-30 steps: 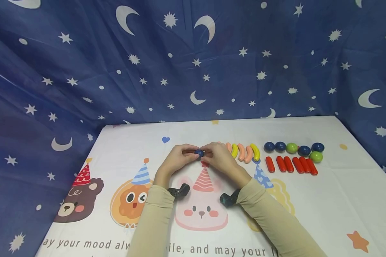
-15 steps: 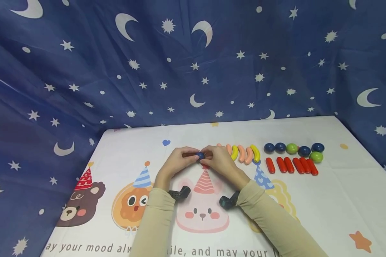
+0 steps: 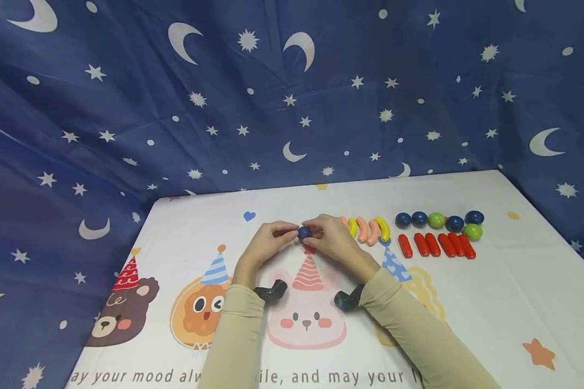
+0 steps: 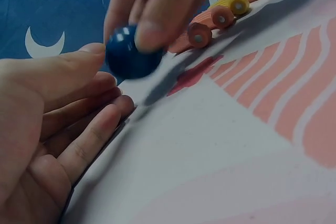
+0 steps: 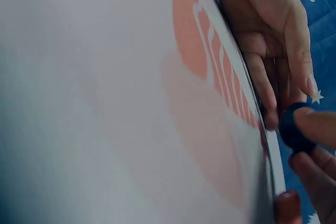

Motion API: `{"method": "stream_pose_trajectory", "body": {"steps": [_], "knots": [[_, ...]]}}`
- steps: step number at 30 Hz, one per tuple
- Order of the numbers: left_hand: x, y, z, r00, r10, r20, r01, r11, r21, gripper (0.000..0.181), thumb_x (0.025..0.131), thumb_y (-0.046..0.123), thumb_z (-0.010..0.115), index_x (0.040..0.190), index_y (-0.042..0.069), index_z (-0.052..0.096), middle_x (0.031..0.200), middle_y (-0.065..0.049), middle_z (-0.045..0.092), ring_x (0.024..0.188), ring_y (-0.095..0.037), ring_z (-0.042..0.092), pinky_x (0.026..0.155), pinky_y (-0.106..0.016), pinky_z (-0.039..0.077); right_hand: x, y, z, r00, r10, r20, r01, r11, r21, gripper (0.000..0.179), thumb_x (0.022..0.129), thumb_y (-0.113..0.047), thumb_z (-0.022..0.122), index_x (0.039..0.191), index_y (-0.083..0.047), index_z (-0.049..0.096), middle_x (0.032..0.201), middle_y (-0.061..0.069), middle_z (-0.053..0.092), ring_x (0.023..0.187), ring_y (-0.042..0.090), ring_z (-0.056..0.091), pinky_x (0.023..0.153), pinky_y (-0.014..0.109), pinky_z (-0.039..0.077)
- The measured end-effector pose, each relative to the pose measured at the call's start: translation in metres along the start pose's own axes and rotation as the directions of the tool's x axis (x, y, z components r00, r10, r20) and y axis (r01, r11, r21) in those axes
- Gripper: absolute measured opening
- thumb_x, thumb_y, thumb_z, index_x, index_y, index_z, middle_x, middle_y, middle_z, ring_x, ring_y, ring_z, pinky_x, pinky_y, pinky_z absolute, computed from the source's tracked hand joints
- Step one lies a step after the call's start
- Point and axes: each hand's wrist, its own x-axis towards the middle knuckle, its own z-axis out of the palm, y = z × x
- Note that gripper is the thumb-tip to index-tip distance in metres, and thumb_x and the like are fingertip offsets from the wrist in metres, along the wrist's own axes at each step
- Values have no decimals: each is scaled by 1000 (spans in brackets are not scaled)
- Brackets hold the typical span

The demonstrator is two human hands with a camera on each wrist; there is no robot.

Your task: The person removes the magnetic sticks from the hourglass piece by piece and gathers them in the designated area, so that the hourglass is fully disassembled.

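Note:
A shiny dark blue ball [image 3: 304, 232] is between my two hands, over the middle of the table. My right hand [image 3: 333, 237] pinches it; in the right wrist view its thumb [image 5: 317, 125] lies across the ball. My left hand [image 3: 266, 244] is at the ball's other side. Its thumb tip [image 4: 93, 49] meets or nearly meets the ball in the left wrist view, while its other fingers [image 4: 102, 124] extend below, apart from the ball. The ball appears raised, with a shadow on the cloth under it.
Right of my hands lie yellow [image 3: 382, 229] and pink [image 3: 362, 229] curved pieces in a row, partly hidden. Farther right are several blue balls [image 3: 419, 218], green balls [image 3: 436, 220] and red sausage-shaped pieces [image 3: 405, 246]. A printed white cloth [image 3: 506, 302] covers the table; a blue starry curtain [image 3: 224, 70] hangs behind.
The head view has shifted slightly. Both hands stay around the blue ball, with only small finger movements; more of the ball shows now than half a second ago.

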Motion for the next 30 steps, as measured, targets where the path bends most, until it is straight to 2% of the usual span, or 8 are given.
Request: {"method": "stream_pose_trajectory", "body": {"steps": [6,13,16,20,22,24,25,30], "knots": [[2,0,1,1000,6,-2,-6,1000,7,28,88,35,67,110,18,71,114,3,68,108,-13,62,96,-35,48,-9,-3,-30,998,32,-47,-32,999,14,39,75,-16,80,112,-8,69,102,7,67,92,19,70,78,28,57],[1,-1,1,1000,-6,-9,6,1000,19,30,89,33,66,113,16,70,118,2,66,112,-14,60,98,-35,47,-45,17,-95,984,134,-121,-145,986,-88,42,79,-16,77,118,-7,65,112,13,65,99,29,68,80,37,56],[0,1,1,1000,-7,-3,7,1000,17,30,89,32,66,113,15,70,118,1,66,112,-16,60,99,-36,47,-65,39,-126,964,196,-178,-222,965,-143,44,81,-13,75,122,-5,62,116,17,62,102,34,65,82,42,55],[0,1,1,1000,-11,0,11,1000,9,32,89,33,66,114,13,70,120,-3,66,114,-19,59,100,-38,46,-81,101,-159,939,222,-262,-283,933,-222,49,84,-28,73,128,-12,59,120,18,58,103,36,64,78,43,55],[1,0,1,1000,-10,2,10,1000,16,33,88,34,67,114,14,70,120,-2,66,115,-19,59,101,-38,45,-84,117,-176,930,240,-278,-309,920,-242,50,85,-29,71,130,-12,58,122,19,57,105,39,62,78,45,54],[1,0,0,1000,-8,-1,8,1000,28,32,88,34,67,113,15,70,119,-1,66,115,-17,59,102,-37,45,-83,132,-192,927,254,-277,-327,908,-263,51,85,-32,70,131,-12,58,123,21,57,107,41,61,79,48,53],[0,0,0,1000,-3,-4,4,999,36,31,88,34,66,113,15,70,119,0,66,115,-17,59,101,-37,45,-82,130,-200,925,269,-268,-342,897,-281,50,85,-27,71,130,-9,58,123,21,58,107,41,61,77,48,54],[0,0,1,1000,0,-6,1,999,34,31,89,33,66,113,15,70,118,2,67,114,-15,59,100,-35,46,-71,154,-223,938,290,-189,-341,870,-356,52,82,-29,74,127,-7,60,115,22,64,100,37,61,71,45,54]]}}
